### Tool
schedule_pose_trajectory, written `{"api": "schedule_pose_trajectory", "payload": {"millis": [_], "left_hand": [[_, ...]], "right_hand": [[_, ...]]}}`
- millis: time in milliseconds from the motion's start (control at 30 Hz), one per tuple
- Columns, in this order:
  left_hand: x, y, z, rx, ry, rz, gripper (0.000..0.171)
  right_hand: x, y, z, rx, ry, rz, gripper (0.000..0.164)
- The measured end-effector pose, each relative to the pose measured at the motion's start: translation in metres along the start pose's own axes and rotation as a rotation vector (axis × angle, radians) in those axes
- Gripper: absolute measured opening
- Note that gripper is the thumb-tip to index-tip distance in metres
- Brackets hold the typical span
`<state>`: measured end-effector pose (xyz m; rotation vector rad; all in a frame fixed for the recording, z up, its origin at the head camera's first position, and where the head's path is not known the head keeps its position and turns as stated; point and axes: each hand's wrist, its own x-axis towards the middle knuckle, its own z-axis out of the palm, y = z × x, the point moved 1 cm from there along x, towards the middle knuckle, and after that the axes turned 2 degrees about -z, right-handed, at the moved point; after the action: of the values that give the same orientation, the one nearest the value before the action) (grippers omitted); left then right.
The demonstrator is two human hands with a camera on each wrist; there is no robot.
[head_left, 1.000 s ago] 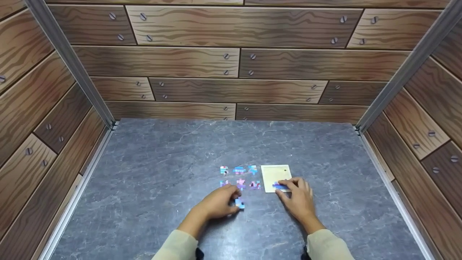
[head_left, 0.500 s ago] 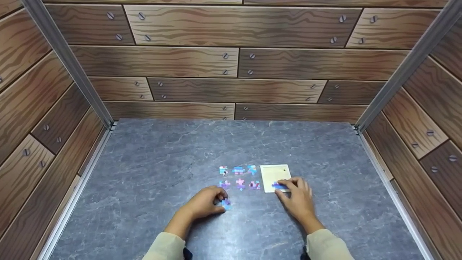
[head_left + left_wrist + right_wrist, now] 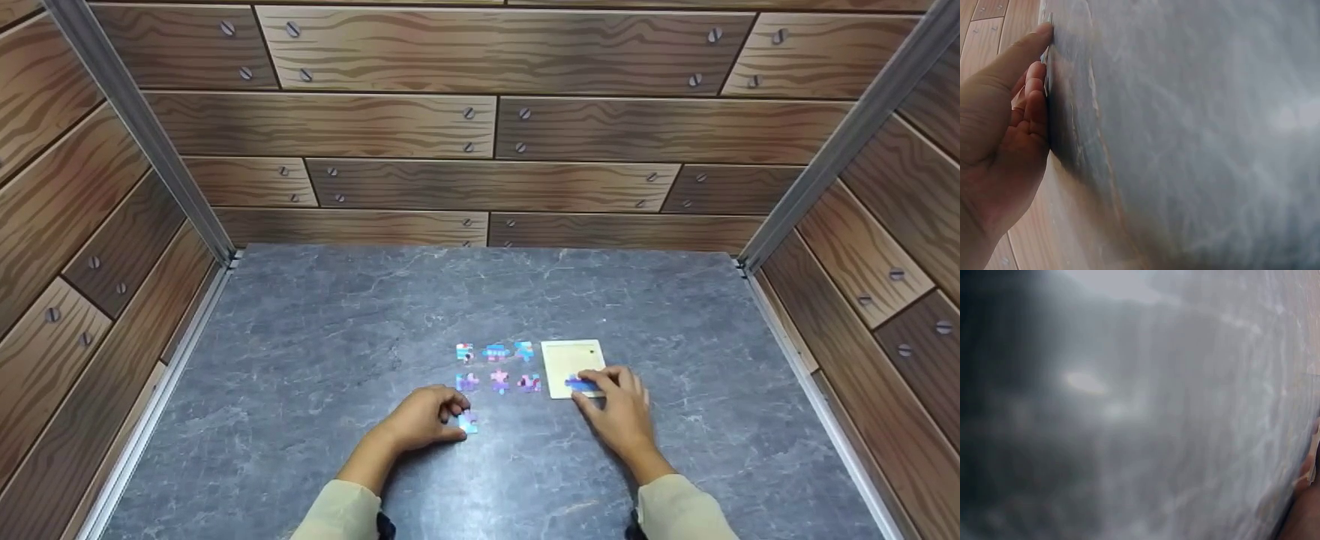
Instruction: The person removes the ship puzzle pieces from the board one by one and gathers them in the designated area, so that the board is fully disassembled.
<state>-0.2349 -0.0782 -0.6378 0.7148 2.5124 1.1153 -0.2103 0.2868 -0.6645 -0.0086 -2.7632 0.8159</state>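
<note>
My left hand lies over the table left of centre. Its thumb and fingers pinch a light-blue and purple jigsaw piece, just below two rows of pieces. In the left wrist view that piece shows only as a thin edge by the thumb. My right hand holds the lower right part of a pale square puzzle board, thumb at its front edge. Beneath the index fingertip, a blue and purple piece lies along the board's bottom; the hand covers its right end.
Left of the board, several loose jigsaw pieces lie in two rows, among them a blue one and a pink one. The dark marbled table is bounded by wood-patterned walls and metal rails.
My left hand has shifted left with the jigsaw piece, uncovering the left piece of the lower row; it barely moved in the last half second. My right hand has stayed on the board.
</note>
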Motion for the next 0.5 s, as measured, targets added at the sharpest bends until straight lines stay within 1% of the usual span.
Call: {"api": "schedule_pose_trajectory", "payload": {"millis": [233, 400, 500], "left_hand": [[0.0006, -0.0004, 0.0003, 0.002, -0.007, -0.017, 0.039], [0.0006, 0.0004, -0.0004, -0.009, -0.011, -0.029, 0.039], [0.0020, 0.0038, -0.0022, -0.017, -0.016, -0.035, 0.036]], "right_hand": [[0.0027, -0.0001, 0.0006, -0.029, -0.020, 0.028, 0.051], [0.0028, -0.0011, -0.0001, -0.028, -0.023, 0.041, 0.056], [0.0020, -0.0014, -0.0007, -0.020, -0.020, 0.051, 0.057]]}}
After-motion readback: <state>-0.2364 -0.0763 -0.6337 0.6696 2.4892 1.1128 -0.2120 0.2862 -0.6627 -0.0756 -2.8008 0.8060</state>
